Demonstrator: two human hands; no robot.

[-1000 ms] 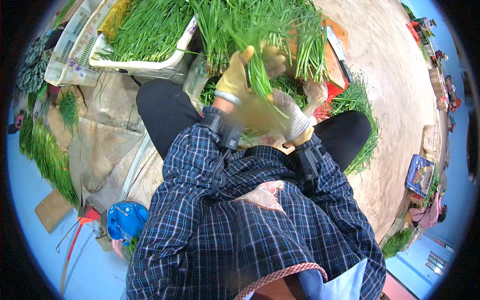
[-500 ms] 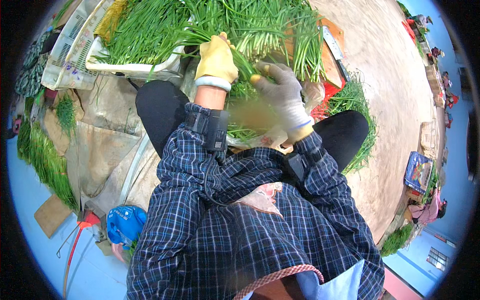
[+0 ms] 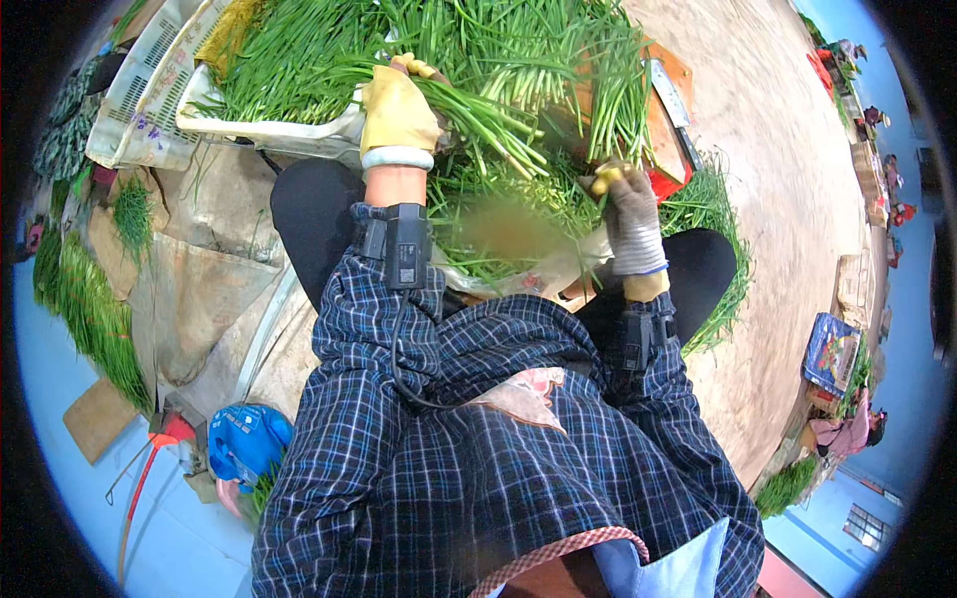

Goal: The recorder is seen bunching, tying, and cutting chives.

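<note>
My left hand (image 3: 401, 112), in a yellow glove, is closed around a bunch of garlic chives (image 3: 493, 125). The pale stem ends point to the right, over loose green trimmings (image 3: 478, 204) in a plastic bag between my knees. My right hand (image 3: 634, 221) wears a grey knitted glove with yellow fingertips. It hovers at the right side of those trimmings with its fingers curled in; whether anything small is pinched there cannot be made out. A large heap of chives (image 3: 498, 40) spreads in front of both hands.
A white crate (image 3: 269, 131) holds chives at the front left. A cleaver (image 3: 668, 92) lies on a wooden board (image 3: 680, 68) at the front right. More loose greens (image 3: 713, 219) lie beyond my right knee. A blue bag (image 3: 247, 439) and a red-handled dustpan (image 3: 174, 431) are at the left.
My right hand has moved away from the bunch, to the right and slightly nearer me, and its fingers have curled. My left hand has shifted a little left, still holding the chives.
</note>
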